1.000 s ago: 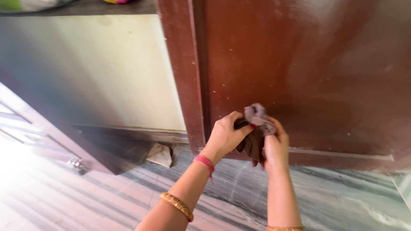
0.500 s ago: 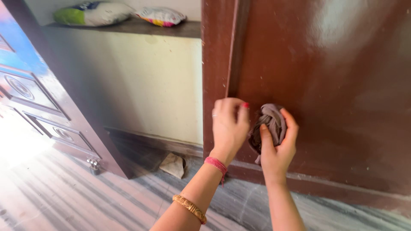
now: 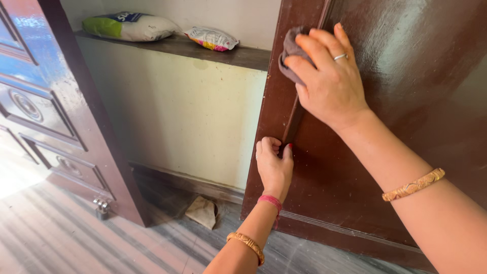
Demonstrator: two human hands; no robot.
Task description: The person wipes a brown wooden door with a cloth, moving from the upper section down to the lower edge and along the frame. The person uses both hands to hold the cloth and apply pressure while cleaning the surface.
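Observation:
My right hand (image 3: 329, 76) presses a bunched grey-brown cloth (image 3: 289, 50) against the upper part of a dark brown wooden door (image 3: 385, 152), at the raised strip along its edge. A ring shows on one finger and a gold bangle sits on that forearm. Lower down, my left hand (image 3: 274, 165) grips the same edge of the door with curled fingers; it wears a pink band and a gold bangle.
A second carved door leaf (image 3: 56, 116) stands open at the left, with a padlock (image 3: 101, 207) near its foot. A cream wall carries a dark shelf (image 3: 203, 48) holding two filled bags (image 3: 129, 26). A crumpled scrap (image 3: 202, 212) lies on the striped stone floor.
My right hand has carried the cloth from low on the door up to its upper edge. My left hand let go of the cloth and now holds the door's edge.

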